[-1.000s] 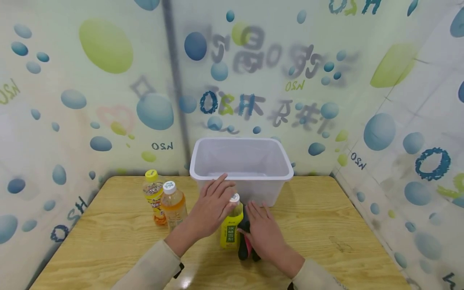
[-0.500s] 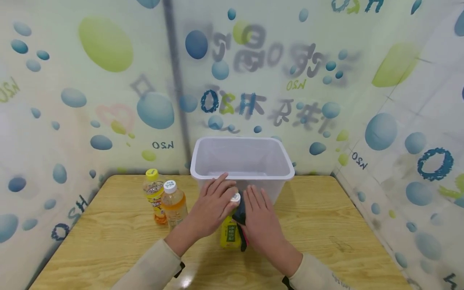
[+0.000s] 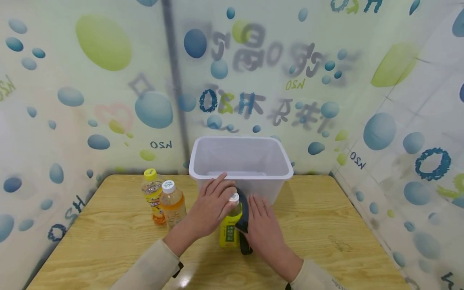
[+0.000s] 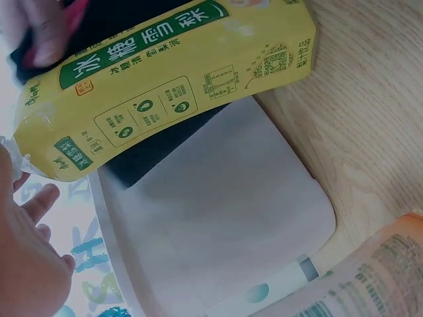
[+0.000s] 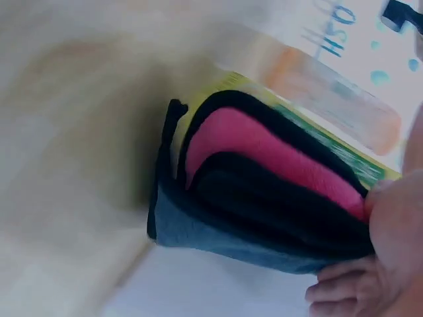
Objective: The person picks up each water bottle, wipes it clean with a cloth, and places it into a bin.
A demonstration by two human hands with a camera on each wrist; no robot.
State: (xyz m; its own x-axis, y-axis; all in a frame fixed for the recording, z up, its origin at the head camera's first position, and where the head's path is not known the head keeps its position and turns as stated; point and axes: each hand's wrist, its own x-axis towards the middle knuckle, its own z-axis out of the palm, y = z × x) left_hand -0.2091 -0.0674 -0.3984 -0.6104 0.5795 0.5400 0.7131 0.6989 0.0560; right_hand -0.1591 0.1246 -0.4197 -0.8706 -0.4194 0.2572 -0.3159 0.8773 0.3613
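My left hand holds the neck of a yellow pear-drink bottle with a white cap, which stands upright on the table. In the left wrist view the green-and-yellow label faces the camera. My right hand grips a folded dark fabric wrap along the bottle's right side. Its pink lining shows in the right wrist view, with my thumb on one side and my fingers on the other. The wrap's upper part curves close beside the bottle neck, partly behind it.
A white plastic bin stands just behind the hands, at the back of the wooden table. To the left are a yellow-capped bottle and a white-capped orange-banded bottle. A printed curtain surrounds the table.
My right hand has risen with the dark wrap and then come slightly down. The wrap now arches up beside the bottle's neck, its pink side turned out of the head view. My left hand stays put.
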